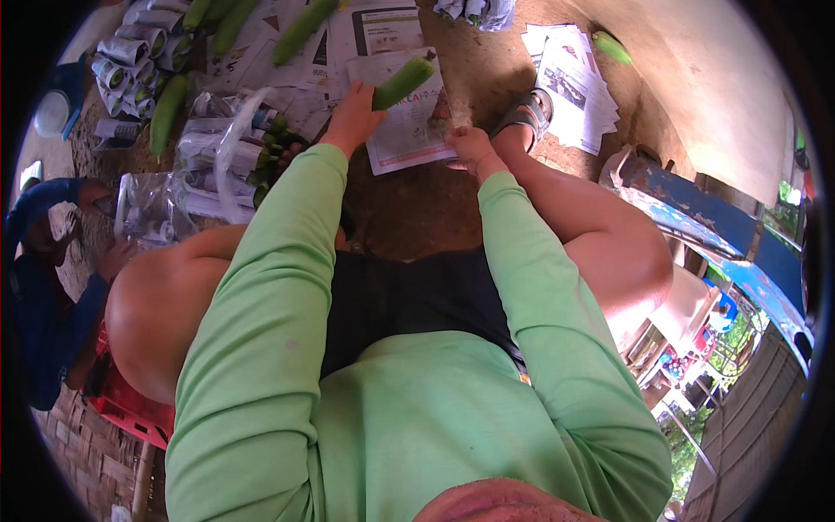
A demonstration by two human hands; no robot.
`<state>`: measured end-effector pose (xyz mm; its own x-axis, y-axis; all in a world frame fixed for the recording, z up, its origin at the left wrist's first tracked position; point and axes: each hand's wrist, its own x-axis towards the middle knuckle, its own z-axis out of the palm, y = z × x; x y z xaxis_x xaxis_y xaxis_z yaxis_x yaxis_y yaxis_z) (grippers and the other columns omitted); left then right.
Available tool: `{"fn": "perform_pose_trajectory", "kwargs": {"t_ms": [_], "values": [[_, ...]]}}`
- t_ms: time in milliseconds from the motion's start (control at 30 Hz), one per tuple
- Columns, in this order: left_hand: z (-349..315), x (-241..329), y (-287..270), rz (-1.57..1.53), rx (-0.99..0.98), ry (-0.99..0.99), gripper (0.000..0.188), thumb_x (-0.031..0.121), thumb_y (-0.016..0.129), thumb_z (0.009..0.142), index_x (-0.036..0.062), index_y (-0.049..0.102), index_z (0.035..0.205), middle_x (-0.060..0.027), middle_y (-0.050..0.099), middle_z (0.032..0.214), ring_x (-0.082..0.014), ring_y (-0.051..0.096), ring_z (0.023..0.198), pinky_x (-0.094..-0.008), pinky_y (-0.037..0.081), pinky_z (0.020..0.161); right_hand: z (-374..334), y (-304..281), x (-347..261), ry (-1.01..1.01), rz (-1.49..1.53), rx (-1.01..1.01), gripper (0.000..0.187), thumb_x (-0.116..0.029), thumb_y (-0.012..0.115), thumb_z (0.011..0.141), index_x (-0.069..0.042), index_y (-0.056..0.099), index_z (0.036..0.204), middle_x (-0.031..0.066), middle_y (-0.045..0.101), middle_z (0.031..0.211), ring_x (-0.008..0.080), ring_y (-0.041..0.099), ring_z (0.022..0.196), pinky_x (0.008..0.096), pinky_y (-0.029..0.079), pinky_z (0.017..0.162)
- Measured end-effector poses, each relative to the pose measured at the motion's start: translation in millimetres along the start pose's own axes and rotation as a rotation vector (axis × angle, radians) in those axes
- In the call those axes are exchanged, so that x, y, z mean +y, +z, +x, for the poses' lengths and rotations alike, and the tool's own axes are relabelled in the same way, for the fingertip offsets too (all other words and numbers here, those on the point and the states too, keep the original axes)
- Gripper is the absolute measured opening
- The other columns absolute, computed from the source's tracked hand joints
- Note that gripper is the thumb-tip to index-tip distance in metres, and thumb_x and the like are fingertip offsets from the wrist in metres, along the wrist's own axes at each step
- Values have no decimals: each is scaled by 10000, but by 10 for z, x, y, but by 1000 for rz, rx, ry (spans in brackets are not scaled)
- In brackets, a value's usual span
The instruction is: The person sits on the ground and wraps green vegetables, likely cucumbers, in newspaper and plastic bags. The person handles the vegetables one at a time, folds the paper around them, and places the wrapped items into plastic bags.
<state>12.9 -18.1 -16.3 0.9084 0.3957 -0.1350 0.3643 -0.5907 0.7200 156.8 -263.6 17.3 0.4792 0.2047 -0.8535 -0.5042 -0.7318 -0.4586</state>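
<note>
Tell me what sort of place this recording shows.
Probably an informal open-air produce-packing spot. The person sits low over a dirt floor, laying a green cucumber on a paper sheet, with wrapped rolls piled nearby and greenery beyond.

Just beyond the fingers [364, 94] of the left hand, a printed white paper sheet [409, 130] with red and dark blocks, flat on the dirt floor. Left of those fingers, a clear plastic bag [222, 161] of paper-wrapped rolls. Farther left and above, a heap of grey newsprint-wrapped bundles [139, 52]. Right of the right fingers, a loose stack of white printed sheets [574, 83].
</note>
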Motion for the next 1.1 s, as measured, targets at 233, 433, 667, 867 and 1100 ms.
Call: {"fn": "perform_pose_trajectory", "kwargs": {"t_ms": [233, 433, 667, 867, 1100], "values": [[429, 210, -309, 214, -143, -35, 569, 230, 793, 853, 68, 554, 1343, -207, 557, 1326, -437, 564, 1242, -495, 489, 1022, -70, 181, -363, -50, 194, -38, 378, -216, 645, 1024, -66, 584, 1365, 78, 619, 1225, 278, 649, 1112, 522, 615, 903], [434, 427, -275, 304, -27, 14, 643, 391, 833, 801, 99, 618, 1332, -149, 577, 1378, -400, 544, 1294, -534, 471, 1044, 164, 158, -395, -125, 360, -61, 315, -164, 614, 1032, -5, 578, 1301, 127, 644, 1180, 300, 692, 1039, 506, 659, 822], [71, 664, -371, 468, -129, 332, 702, 514, 896, 673, 121, 690, 1217, -117, 533, 1459, -381, 444, 1409, -651, 322, 1127, 115, 208, -521, -116, 445, -78, 347, -130, 618, 1019, 11, 562, 1331, 150, 661, 1159, 311, 723, 977, 494, 669, 801], [13, 774, -123, 342, -88, 234, 779, 454, 913, 691, 52, 610, 1287, -182, 527, 1472, -385, 464, 1417, -541, 392, 1130, 188, 221, -453, -156, 570, 15, 322, -68, 626, 958, 20, 621, 1267, 152, 708, 1021, 302, 739, 860, 460, 641, 622], [69, 723, 278, -138, -90, -277, 1016, 367, 893, 752, -31, 309, 1482, -314, 635, 1289, -469, 618, 1223, -505, 512, 998, 30, 182, -461, -239, 557, 0, 295, -82, 693, 934, 19, 643, 1207, 133, 699, 1008, 254, 721, 818, 452, 623, 636]]}}
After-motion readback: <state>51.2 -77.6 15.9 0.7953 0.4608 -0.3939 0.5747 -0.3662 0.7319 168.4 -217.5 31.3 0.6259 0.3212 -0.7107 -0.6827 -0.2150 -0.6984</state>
